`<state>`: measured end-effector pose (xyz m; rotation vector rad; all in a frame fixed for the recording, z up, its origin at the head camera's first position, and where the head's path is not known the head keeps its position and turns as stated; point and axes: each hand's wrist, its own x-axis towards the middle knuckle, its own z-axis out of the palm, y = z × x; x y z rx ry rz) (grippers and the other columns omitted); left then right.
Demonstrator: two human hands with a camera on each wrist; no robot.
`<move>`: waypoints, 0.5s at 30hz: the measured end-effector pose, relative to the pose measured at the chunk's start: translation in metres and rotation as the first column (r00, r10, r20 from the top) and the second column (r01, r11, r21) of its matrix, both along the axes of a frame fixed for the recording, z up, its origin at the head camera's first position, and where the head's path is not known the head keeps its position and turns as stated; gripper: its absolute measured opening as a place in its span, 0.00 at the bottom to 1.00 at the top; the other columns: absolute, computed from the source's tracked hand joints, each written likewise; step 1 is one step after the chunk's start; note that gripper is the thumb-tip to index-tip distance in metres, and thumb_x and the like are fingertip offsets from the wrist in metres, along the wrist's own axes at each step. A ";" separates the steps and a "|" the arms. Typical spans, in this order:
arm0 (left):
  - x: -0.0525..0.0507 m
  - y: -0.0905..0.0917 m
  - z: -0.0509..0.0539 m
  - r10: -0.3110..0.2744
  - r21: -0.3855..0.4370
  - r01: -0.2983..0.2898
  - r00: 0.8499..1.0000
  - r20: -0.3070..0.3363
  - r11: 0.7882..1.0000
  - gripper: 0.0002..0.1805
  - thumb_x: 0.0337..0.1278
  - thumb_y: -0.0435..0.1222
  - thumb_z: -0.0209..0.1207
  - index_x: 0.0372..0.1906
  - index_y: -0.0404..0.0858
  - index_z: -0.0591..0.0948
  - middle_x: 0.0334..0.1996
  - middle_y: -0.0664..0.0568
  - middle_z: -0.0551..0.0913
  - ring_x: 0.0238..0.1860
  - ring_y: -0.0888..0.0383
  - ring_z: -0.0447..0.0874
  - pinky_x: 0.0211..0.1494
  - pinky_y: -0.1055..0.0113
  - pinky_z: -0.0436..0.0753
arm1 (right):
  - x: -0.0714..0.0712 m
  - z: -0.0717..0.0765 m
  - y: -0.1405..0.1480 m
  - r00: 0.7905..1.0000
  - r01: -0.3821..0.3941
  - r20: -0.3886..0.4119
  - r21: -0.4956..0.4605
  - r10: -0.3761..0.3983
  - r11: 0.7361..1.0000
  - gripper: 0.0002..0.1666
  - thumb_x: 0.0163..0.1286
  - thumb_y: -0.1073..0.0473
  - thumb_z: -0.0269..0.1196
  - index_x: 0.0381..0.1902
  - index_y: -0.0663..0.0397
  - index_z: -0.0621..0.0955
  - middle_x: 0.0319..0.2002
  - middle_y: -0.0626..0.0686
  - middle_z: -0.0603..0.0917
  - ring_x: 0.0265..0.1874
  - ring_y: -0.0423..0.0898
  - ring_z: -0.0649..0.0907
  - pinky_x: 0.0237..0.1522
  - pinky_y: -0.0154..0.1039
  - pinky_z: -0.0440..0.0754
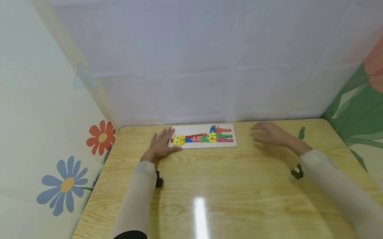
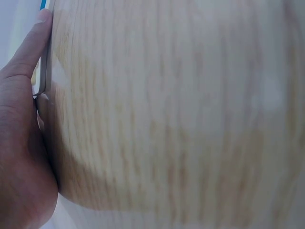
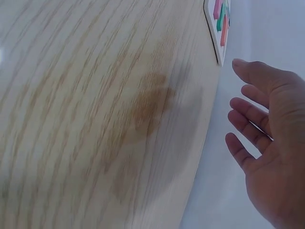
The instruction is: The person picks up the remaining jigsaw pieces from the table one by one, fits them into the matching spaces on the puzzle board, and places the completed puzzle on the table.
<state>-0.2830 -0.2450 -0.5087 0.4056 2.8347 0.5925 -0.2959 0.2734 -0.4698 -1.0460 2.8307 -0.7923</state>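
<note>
A white puzzle board (image 1: 195,146) with a colourful giraffe (image 1: 208,137) lies flat near the table's back edge. The giraffe's yellow head points left and its orange, green and pink legs point right. At the board's left end, my left hand (image 1: 162,145) rests with spread fingers, its straight thumb (image 2: 31,47) along the near edge. My right hand (image 1: 269,133) hovers to the right of the board, apart from it, with loosely bent fingers. Nothing lies in that palm in the right wrist view, where the board's leg end (image 3: 220,47) shows beyond the thumb.
The wooden table (image 1: 232,192) ends at a pale cloth backdrop (image 1: 192,63). Flower-printed panels (image 1: 65,138) stand at both sides. Beside the right wrist is a small dark green thing (image 1: 302,133), its kind unclear. Black wrist devices (image 1: 296,172) sit under the forearms.
</note>
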 end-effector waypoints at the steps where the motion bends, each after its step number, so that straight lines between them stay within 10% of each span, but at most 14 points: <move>1: 0.000 0.000 0.000 0.001 0.003 -0.001 1.000 0.000 1.000 0.62 0.62 0.68 0.63 0.88 0.44 0.45 0.88 0.49 0.39 0.87 0.45 0.32 0.83 0.38 0.27 | 0.001 0.000 0.003 1.000 -0.005 -0.010 -0.004 0.005 1.000 0.26 0.70 0.62 0.72 0.62 0.71 0.82 0.61 0.70 0.83 0.62 0.71 0.80 0.67 0.68 0.73; 15: 0.000 0.002 0.000 0.000 0.006 0.000 1.000 -0.002 1.000 0.61 0.64 0.67 0.62 0.88 0.45 0.45 0.88 0.50 0.39 0.87 0.45 0.32 0.83 0.38 0.26 | 0.010 0.009 0.046 0.999 0.002 0.045 0.013 -0.003 1.000 0.32 0.65 0.61 0.77 0.64 0.67 0.82 0.65 0.71 0.81 0.65 0.72 0.78 0.68 0.70 0.73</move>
